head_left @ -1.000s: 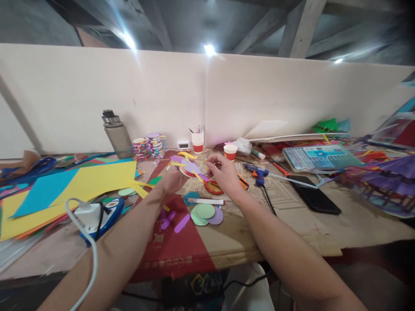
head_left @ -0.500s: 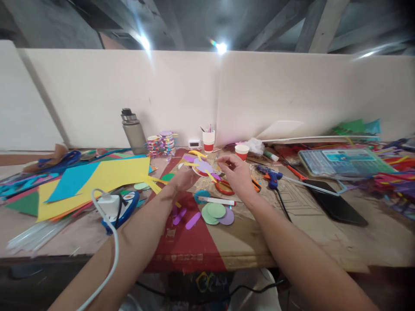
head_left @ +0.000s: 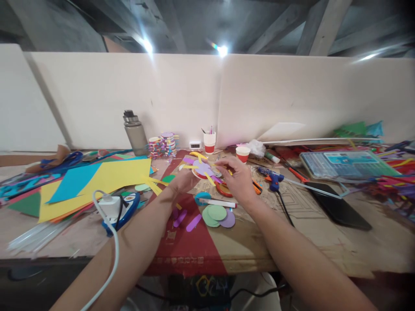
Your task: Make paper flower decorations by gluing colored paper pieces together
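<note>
My left hand (head_left: 184, 180) is closed on the near left side of a paper craft piece (head_left: 202, 167). The piece has a round purple top with yellow and purple strips sticking out, and a red and white rim below. My right hand (head_left: 238, 175) is at its right side, fingers bent together in a pinch; what lies between the fingertips is too small to make out. Under the hands are scissors with orange-red handles (head_left: 223, 190) and a white marker (head_left: 218, 202). Green paper discs (head_left: 216, 212) and purple paper strips (head_left: 193, 223) lie closer to me.
A blue glue gun (head_left: 274, 179), a black phone (head_left: 337, 207) and a plastic case (head_left: 350, 164) lie to the right. Yellow paper sheets (head_left: 119, 175) and a blue power strip (head_left: 131, 207) are left. Behind stand a bottle (head_left: 135, 136), stacked craft pieces (head_left: 167, 144) and paper cups (head_left: 209, 142).
My right hand's fingertips have come slightly closer to the paper craft piece. My left hand keeps its hold on it. The whole view has shifted a little.
</note>
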Tool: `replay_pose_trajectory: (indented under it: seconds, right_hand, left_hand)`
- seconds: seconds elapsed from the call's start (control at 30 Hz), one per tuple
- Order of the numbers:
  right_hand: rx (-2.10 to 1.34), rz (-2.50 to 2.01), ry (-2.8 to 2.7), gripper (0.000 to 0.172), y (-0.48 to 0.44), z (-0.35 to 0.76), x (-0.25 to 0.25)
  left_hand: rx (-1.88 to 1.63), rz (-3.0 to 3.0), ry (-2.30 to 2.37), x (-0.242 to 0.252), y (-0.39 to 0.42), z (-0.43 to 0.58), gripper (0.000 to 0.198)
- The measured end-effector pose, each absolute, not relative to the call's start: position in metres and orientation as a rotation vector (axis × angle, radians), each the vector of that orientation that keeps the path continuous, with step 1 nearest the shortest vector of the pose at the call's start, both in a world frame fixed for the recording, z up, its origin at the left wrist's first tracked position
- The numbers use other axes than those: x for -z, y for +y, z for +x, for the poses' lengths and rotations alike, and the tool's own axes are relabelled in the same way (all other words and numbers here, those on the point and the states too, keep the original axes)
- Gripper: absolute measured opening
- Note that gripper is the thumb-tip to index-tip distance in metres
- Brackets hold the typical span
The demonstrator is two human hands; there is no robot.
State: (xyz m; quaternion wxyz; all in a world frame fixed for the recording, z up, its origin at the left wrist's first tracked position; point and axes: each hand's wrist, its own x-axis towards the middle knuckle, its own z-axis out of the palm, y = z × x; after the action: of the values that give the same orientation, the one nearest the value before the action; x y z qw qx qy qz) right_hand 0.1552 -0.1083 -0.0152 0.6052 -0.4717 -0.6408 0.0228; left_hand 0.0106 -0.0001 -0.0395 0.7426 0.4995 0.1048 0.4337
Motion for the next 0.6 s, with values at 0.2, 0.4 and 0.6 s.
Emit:
replay_pose_trajectory:
  seconds: [0.2, 0.4, 0.6]
  right_hand:
    - [-0.032, -1.053, -1.526, 0.011, -0.1102, 0.1538, 0.0139]
    - [-0.001, -1.012, -1.566, 0.012, -0.1092, 0.1528, 0.015]
    - [0.0, -0.961, -1.614, 0.014, -0.1075, 0.1529, 0.0152]
  left_hand:
    - [-0.955, 1.103, 0.194, 0.0442, 0.0063, 0.0118, 0.029]
    - [-0.944, 1.137, 0.159, 0.0469, 0.01, 0.0098, 0.028]
    - [-0.931, 1.134, 0.203, 0.0439, 0.0063, 0.0074, 0.024]
